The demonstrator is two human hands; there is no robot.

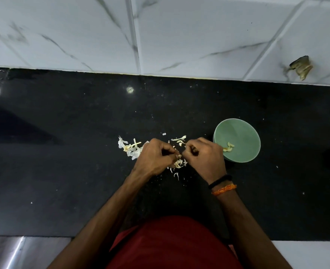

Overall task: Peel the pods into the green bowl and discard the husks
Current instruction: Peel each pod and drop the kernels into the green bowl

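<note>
Black polished stone forms the desk (pixel 63 152), which runs across the middle of the frame below a wall of white marbled tiles (pixel 179 35). Near the centre, the left hand (pixel 152 156) and the right hand (pixel 203 156) meet knuckle to knuckle, the fingers of both curled in and pinching a small pale pod (pixel 179 156) between them; most of the pod is hidden by the fingertips. Papery white husks (pixel 130 147) lie scattered on the desk just left of the left hand, with more scraps above and below the hands. Just right of the right hand sits the green bowl (pixel 238 133), holding a few peeled pale cloves (pixel 229 147) near its lower left rim. The right wrist wears a black band (pixel 219 181) and an orange thread (pixel 223 189). At the bottom centre a red garment (pixel 172 245) shows. In the upper right, a brownish chipped patch (pixel 301 67) marks the tiles.
</note>
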